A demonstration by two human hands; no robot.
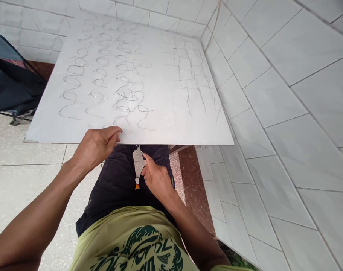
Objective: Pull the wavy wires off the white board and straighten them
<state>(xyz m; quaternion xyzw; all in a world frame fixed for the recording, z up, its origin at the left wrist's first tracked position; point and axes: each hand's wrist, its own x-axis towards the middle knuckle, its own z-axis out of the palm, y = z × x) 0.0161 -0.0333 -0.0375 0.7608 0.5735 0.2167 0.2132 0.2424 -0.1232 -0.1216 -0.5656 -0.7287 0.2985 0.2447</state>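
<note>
At the near edge of a white board [165, 124], my left hand [99, 142] is closed in a pinch on a thin wire [128, 135]. The wire runs right and down over the edge to my right hand [157, 178], whose thumb and index finger pinch it just below the board. Several rows of thin, wavy, curled wire pieces [122, 81] lie across the left and middle of the board. On its right side, straighter dark strands [191, 71] cross one another like a loose grid; whether these are wires or drawn lines I cannot tell.
White tiled walls [273, 105] stand close behind and to the right of the board. A dark folding chair [16, 82] with cloth on it is at the left. My legs [109, 184] are under the board's near edge, above a pale speckled floor [27, 180].
</note>
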